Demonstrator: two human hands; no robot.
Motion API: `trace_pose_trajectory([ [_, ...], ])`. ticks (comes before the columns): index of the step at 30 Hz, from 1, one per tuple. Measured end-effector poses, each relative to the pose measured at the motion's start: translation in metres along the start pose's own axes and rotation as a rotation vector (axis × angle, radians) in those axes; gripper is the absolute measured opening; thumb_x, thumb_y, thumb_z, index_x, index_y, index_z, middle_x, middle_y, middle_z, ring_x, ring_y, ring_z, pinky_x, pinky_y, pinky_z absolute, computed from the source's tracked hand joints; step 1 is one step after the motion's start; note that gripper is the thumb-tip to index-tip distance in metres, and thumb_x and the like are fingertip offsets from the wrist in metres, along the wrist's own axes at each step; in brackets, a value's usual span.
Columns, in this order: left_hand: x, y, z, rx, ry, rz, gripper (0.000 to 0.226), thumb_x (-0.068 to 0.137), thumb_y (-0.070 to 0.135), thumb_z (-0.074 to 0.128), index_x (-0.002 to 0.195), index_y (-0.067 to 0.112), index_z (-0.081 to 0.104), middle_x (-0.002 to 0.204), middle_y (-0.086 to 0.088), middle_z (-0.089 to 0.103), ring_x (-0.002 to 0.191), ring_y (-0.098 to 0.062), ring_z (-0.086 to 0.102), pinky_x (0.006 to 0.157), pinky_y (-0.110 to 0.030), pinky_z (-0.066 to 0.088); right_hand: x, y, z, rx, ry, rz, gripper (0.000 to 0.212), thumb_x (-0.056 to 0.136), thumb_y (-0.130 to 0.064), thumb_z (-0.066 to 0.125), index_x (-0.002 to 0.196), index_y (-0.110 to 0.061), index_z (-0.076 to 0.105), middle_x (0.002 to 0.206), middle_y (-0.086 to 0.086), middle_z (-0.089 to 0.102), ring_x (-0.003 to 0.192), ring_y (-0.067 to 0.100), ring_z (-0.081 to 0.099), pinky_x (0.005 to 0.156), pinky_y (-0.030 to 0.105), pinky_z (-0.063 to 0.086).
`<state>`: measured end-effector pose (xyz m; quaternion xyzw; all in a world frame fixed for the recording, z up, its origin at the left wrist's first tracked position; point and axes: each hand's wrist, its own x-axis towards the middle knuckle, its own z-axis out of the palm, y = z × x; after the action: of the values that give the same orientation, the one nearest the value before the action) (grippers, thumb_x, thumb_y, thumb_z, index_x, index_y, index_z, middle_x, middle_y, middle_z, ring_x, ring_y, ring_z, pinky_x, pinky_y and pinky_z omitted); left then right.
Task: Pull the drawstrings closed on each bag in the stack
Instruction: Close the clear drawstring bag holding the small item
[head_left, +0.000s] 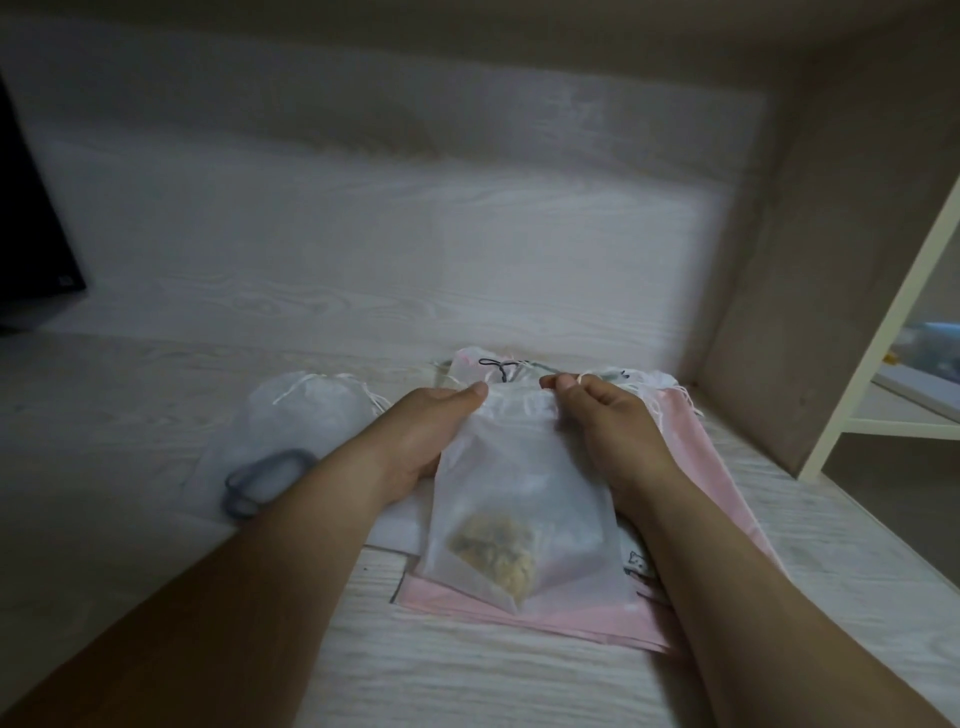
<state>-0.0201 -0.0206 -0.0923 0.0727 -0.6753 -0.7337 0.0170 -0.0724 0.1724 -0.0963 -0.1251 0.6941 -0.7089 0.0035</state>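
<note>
**Q:** Where is the translucent white drawstring bag (519, 493) located?

**A:** It is laid on the stack of flat pink fabric bags (519, 618), with a yellowish-brown lump (493, 558) visible inside. Its gathered mouth is pinched at the left by the left hand (421, 436) and at the right by the right hand (608, 431).

**Q:** What is found around it?

**A:** The stack is supported by a pale wood-grain surface (467, 675), enclosed by a matching back panel (415, 234) and a beige side panel (810, 260). A white mesh pouch (306, 410) and a grey loop (265, 480) are placed just left of the stack. A white shelf frame (883, 338) is seen at right.

**Q:** How is the bag oriented?

**A:** Its long axis is directed away from the person, and its mouth is pointed at the back panel.
</note>
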Motion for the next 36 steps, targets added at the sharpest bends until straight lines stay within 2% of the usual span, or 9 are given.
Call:
trace_pose_trajectory([
  [6, 0.005, -0.006, 0.005, -0.111, -0.003, 0.156, 0.021, 0.105, 0.011, 0.054, 0.117, 0.008, 0.071, 0.108, -0.015, 0.073, 0.091, -0.026, 0.068, 0.077, -0.029, 0.057, -0.001, 0.000, -0.002, 0.101, -0.076, 0.073, 0.028, 0.103, -0.030, 0.061, 0.104, -0.007, 0.077, 0.090, 0.008, 0.080, 0.073, 0.018, 0.073, 0.069, 0.027, 0.058],
  [10, 0.003, -0.005, 0.008, -0.150, -0.011, 0.161, 0.024, 0.104, 0.017, 0.058, 0.121, 0.011, 0.073, 0.110, -0.010, 0.075, 0.091, -0.020, 0.071, 0.081, -0.029, 0.057, 0.002, 0.005, -0.001, 0.036, -0.059, 0.025, 0.024, 0.103, -0.028, 0.061, 0.098, -0.013, 0.080, 0.074, -0.002, 0.072, 0.060, 0.011, 0.061, 0.056, 0.021, 0.047],
  [13, 0.003, -0.004, 0.008, -0.194, 0.004, 0.171, 0.024, 0.105, 0.017, 0.056, 0.118, 0.006, 0.073, 0.103, -0.010, 0.076, 0.088, -0.021, 0.072, 0.078, -0.030, 0.058, 0.002, 0.003, -0.002, 0.032, -0.071, 0.032, 0.025, 0.103, -0.031, 0.062, 0.107, -0.014, 0.079, 0.081, -0.003, 0.077, 0.067, 0.011, 0.068, 0.064, 0.024, 0.053],
  [16, 0.003, -0.007, 0.007, -0.195, 0.026, 0.188, 0.023, 0.105, 0.014, 0.055, 0.113, 0.009, 0.075, 0.103, -0.011, 0.075, 0.089, -0.025, 0.070, 0.081, -0.033, 0.056, 0.000, 0.002, 0.000, 0.122, -0.102, 0.112, 0.036, 0.098, -0.031, 0.064, 0.115, 0.000, 0.072, 0.113, 0.026, 0.074, 0.090, 0.032, 0.071, 0.089, 0.046, 0.058],
  [18, 0.003, -0.007, 0.007, -0.216, 0.032, 0.175, 0.023, 0.104, 0.014, 0.055, 0.112, 0.009, 0.076, 0.106, -0.014, 0.074, 0.093, -0.028, 0.069, 0.087, -0.037, 0.054, -0.001, 0.002, 0.000, 0.203, -0.115, 0.161, 0.035, 0.099, -0.028, 0.060, 0.117, -0.001, 0.073, 0.118, 0.030, 0.072, 0.101, 0.040, 0.072, 0.098, 0.056, 0.055],
  [23, 0.001, -0.004, 0.006, -0.266, 0.023, 0.145, 0.026, 0.103, 0.015, 0.055, 0.117, 0.007, 0.075, 0.107, -0.015, 0.074, 0.092, -0.029, 0.070, 0.078, -0.033, 0.057, 0.002, 0.002, 0.000, 0.299, -0.148, 0.205, 0.034, 0.104, -0.033, 0.054, 0.121, -0.011, 0.074, 0.122, 0.023, 0.074, 0.112, 0.042, 0.071, 0.103, 0.055, 0.054],
  [27, 0.002, -0.002, 0.005, -0.386, -0.005, 0.078, 0.023, 0.103, 0.024, 0.056, 0.111, 0.011, 0.074, 0.098, -0.013, 0.075, 0.083, -0.027, 0.071, 0.075, -0.033, 0.057, 0.001, -0.003, 0.002, 0.371, -0.114, 0.226, 0.033, 0.106, -0.034, 0.052, 0.121, -0.014, 0.073, 0.120, 0.015, 0.076, 0.104, 0.030, 0.074, 0.093, 0.042, 0.059],
  [30, 0.003, -0.002, 0.005, -0.486, 0.007, 0.066, 0.020, 0.104, 0.024, 0.054, 0.100, 0.013, 0.071, 0.092, -0.009, 0.075, 0.074, -0.022, 0.073, 0.067, -0.030, 0.060, -0.002, -0.008, 0.002, 0.469, -0.099, 0.306, 0.029, 0.107, -0.036, 0.050, 0.110, -0.018, 0.072, 0.110, 0.010, 0.076, 0.099, 0.027, 0.072, 0.091, 0.040, 0.057],
  [36, 0.007, -0.001, -0.002, -0.657, -0.043, 0.004, 0.039, 0.110, 0.033, 0.040, 0.080, 0.016, 0.059, 0.114, -0.005, 0.077, 0.098, -0.019, 0.076, 0.081, -0.038, 0.054, 0.000, -0.008, -0.004, 0.634, -0.023, 0.376, 0.043, 0.110, -0.035, 0.043, 0.074, -0.015, 0.057, 0.097, 0.008, 0.074, 0.101, 0.029, 0.067, 0.105, 0.042, 0.048],
])
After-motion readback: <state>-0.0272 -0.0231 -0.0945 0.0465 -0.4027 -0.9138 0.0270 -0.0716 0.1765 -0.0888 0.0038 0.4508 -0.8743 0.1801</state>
